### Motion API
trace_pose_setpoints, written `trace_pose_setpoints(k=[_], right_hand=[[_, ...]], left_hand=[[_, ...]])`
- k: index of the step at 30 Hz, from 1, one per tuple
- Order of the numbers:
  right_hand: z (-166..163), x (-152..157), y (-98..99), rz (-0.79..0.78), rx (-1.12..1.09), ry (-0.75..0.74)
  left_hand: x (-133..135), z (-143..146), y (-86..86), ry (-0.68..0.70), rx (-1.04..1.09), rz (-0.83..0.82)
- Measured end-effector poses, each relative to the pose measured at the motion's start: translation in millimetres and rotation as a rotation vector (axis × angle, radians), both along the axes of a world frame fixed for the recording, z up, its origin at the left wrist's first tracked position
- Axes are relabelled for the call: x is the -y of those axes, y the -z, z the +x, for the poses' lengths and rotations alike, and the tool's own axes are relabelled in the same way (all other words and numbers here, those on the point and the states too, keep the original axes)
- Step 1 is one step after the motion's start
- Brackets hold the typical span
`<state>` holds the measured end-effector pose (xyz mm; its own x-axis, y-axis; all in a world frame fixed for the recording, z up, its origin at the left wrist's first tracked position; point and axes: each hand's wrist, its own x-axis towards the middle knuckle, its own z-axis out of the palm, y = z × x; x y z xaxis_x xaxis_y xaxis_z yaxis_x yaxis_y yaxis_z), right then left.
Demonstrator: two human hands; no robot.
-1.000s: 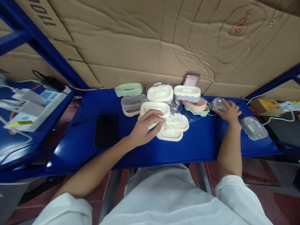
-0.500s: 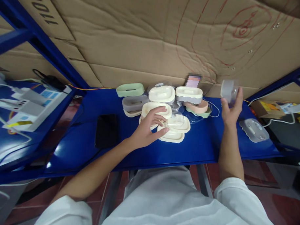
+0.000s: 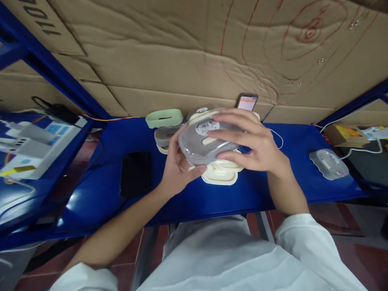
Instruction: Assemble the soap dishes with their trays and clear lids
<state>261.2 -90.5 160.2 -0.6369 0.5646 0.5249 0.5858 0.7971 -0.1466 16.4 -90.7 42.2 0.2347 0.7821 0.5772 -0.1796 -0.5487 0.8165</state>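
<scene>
Both my hands hold a translucent plastic box (image 3: pixel 192 146) with a round printed sticker, raised over the pieces on the blue table. My left hand (image 3: pixel 178 165) wraps its left end, the thumb along the near edge. Across its right side lie the fingers of my right hand (image 3: pixel 249 137). Cream plastic trays (image 3: pixel 219 177) are partly hidden beneath it. Behind my left hand sit a green oval piece (image 3: pixel 164 118) and a greyish translucent piece (image 3: pixel 163 136).
A black flat device (image 3: pixel 135 174) lies on the left of the table. A lit phone (image 3: pixel 247 102) leans on the cardboard wall (image 3: pixel 165 57). One clear cover (image 3: pixel 328 164) rests at the right. A white power strip (image 3: pixel 44 148) and blue posts stand at the left.
My right hand has come in from the right with the translucent piece. My left hand, formerly over the cream pieces, has moved slightly left and now holds the box too.
</scene>
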Motion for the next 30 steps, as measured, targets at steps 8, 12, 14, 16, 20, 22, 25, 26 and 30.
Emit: trace_pose_setpoints(k=[8,12,14,16,20,22,25,26,30], right_hand=[[-7.6,-20.4,15.0,-0.119,-0.191,0.096],[19.8,-40.2,21.0,-0.007,-0.264,0.324],[44.6,-54.1,26.8,0.008,-0.208,0.421],[70.2,-67.3,34.9,-0.033,-0.128,0.473],[103.4,-84.6,51.2,-0.133,-0.046,0.454],[109.6,-89.0,56.3,-0.149,-0.055,0.424],[111.2,-90.3,58.2,-0.184,-0.045,0.433],[109.7,-88.7,57.1,-0.194,-0.043,0.443],[86.7,-70.0,45.2,-0.22,-0.072,0.338]], left_hand=[[-17.4,-0.5,19.8,-0.026,-0.071,-0.04],[-18.9,1.2,20.9,-0.037,-0.108,-0.01],[-22.0,-0.4,22.0,-0.071,-0.103,-0.008],[-25.7,-2.7,24.1,-0.107,-0.081,-0.027],[-29.6,-3.8,27.7,-0.106,0.006,-0.173],[-29.4,-2.6,28.1,-0.105,0.04,-0.228],[-28.8,-1.2,27.9,-0.103,0.046,-0.253],[-28.7,-1.1,27.8,-0.096,0.041,-0.257],[-28.7,-1.7,27.3,-0.059,0.019,-0.257]])
